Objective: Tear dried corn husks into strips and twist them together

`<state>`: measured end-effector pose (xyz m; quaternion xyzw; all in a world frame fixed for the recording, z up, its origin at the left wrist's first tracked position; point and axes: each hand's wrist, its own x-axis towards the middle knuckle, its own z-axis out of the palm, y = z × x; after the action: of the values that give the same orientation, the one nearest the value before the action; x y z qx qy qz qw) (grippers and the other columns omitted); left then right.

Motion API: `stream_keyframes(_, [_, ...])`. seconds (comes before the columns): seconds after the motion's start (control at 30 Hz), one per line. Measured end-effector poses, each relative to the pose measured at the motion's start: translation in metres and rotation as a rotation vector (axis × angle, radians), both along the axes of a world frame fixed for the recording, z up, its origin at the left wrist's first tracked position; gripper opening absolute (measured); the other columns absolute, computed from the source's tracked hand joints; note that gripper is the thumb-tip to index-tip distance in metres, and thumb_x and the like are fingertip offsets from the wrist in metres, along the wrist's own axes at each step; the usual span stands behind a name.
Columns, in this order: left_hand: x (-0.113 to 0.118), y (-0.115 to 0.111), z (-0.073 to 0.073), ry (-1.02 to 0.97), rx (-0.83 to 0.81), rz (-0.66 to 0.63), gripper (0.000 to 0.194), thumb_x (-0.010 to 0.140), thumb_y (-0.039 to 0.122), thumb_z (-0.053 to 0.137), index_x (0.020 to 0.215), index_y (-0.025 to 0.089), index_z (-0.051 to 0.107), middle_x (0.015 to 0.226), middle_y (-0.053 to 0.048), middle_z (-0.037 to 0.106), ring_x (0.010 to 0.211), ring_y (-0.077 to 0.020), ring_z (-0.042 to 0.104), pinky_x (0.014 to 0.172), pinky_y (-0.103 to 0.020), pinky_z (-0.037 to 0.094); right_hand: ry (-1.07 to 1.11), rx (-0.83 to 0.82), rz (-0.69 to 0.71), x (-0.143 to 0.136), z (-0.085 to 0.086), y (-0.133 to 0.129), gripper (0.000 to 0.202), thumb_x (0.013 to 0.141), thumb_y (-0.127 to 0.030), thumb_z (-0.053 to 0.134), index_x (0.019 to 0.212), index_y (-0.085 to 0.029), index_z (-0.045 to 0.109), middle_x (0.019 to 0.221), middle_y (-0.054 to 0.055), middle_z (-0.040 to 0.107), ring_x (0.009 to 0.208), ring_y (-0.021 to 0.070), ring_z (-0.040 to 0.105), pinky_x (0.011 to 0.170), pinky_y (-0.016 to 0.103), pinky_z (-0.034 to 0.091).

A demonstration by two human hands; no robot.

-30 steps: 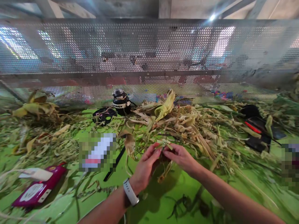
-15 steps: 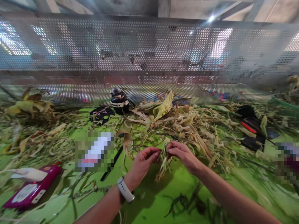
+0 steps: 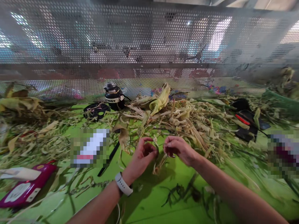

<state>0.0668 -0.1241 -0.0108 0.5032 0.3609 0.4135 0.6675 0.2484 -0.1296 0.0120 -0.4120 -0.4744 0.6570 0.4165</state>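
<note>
apparently this is mid-work: the bundle sits ragged between the left hand, loosely curled, and the right hand, its fingers bunched, though i can't tell whether either grips it. dry leaves lie heaped and loose beyond them on the bench, with no finished piece that i can make out.

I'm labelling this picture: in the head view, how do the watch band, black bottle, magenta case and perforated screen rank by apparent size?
1. Perforated screen
2. Magenta case
3. Black bottle
4. Watch band

The bottle stands farther back, so true sizes may differ.
</note>
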Motion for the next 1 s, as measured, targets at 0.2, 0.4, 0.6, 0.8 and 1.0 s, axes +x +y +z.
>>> stream_keyframes(0.2, [-0.001,-0.001,-0.001,-0.013,-0.017,0.017,0.052,0.074,0.024,0.064,0.115,0.025,0.034,0.075,0.006,0.058,0.069,-0.0108,0.056,0.069,-0.026,0.044,0.031,0.055,-0.053,-0.001,0.006,-0.004,0.023,0.077,-0.036,0.063,0.069,-0.014,0.061,0.063,-0.001,0.061,0.05,0.007,0.052,0.048,0.019,0.036])
stream_keyframes(0.4, [-0.001,-0.005,-0.002,0.066,0.098,-0.105,0.055,0.08,0.03,0.06,0.131,0.021,0.041,0.073,0.002,0.06,0.067,-0.0115,0.057,0.066,-0.025,0.043,-0.046,0.207,-0.078,-0.001,0.008,-0.006,0.028,0.082,-0.04,0.06,0.072,-0.014,0.061,0.06,-0.001,0.059,0.051,0.0071,0.049,0.051,0.019,0.038])
stream_keyframes(0.6, [-0.001,-0.004,0.0,-0.037,0.01,-0.125,0.036,0.076,0.037,0.067,0.105,0.017,0.058,0.081,-0.005,0.068,0.08,-0.0191,0.065,0.076,-0.032,0.048,-0.152,0.393,-0.015,0.005,0.013,-0.011,0.016,0.081,-0.03,0.059,0.076,-0.015,0.06,0.064,0.0,0.059,0.059,0.0105,0.053,0.056,0.022,0.043])
stream_keyframes(0.8, [-0.004,-0.001,-0.002,-0.059,-0.011,-0.146,0.049,0.076,0.037,0.067,0.119,0.018,0.054,0.088,-0.006,0.071,0.085,-0.0199,0.064,0.077,-0.031,0.047,-0.591,0.817,0.133,-0.004,0.008,-0.016,0.019,0.078,-0.013,0.053,0.095,-0.016,0.062,0.071,0.001,0.061,0.061,0.0112,0.053,0.058,0.023,0.043])
stream_keyframes(1.0, [-0.003,0.0,-0.002,-0.045,-0.003,-0.137,0.037,0.077,0.035,0.065,0.11,0.017,0.061,0.095,-0.008,0.07,0.091,-0.0197,0.063,0.082,-0.031,0.047,-1.006,1.085,0.089,-0.008,-0.008,-0.013,0.012,0.084,-0.019,0.049,0.09,-0.017,0.059,0.072,0.003,0.063,0.063,0.0137,0.055,0.058,0.024,0.041])
